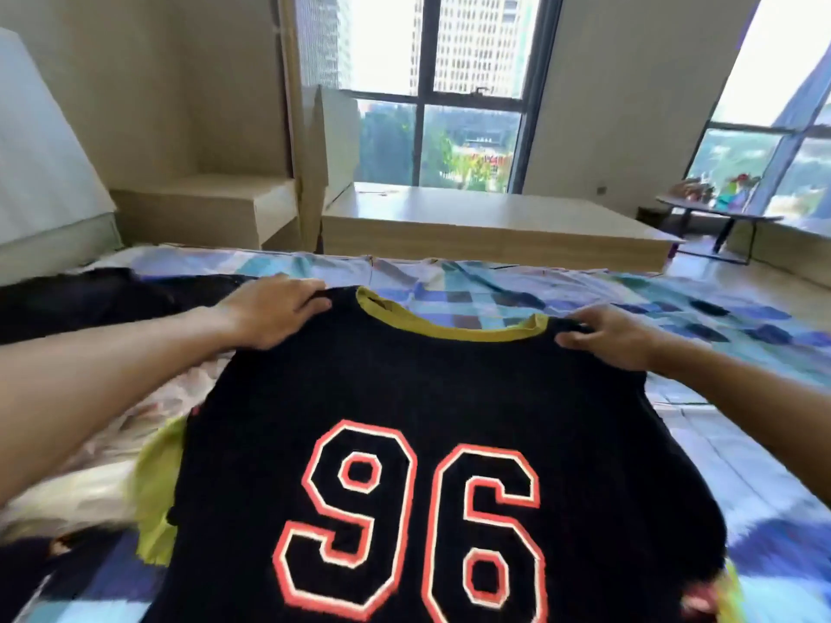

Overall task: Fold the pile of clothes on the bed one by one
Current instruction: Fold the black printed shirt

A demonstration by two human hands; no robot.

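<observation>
A black shirt [422,397] with a yellow collar and a large red-and-white "96" is spread out in front of me over the bed [674,317]. My left hand [274,312] grips its left shoulder and my right hand [616,337] grips its right shoulder, both beside the collar. A yellow sleeve [157,487] hangs at the shirt's left side. To the left lie other clothes: a dark garment [90,299] and a pale patterned one [112,442] under my left forearm.
The bed carries a blue checked sheet. Beyond it stand a low wooden platform [494,227], a wooden step unit [202,204] and tall windows. A small round table [715,213] with colourful items stands at the far right.
</observation>
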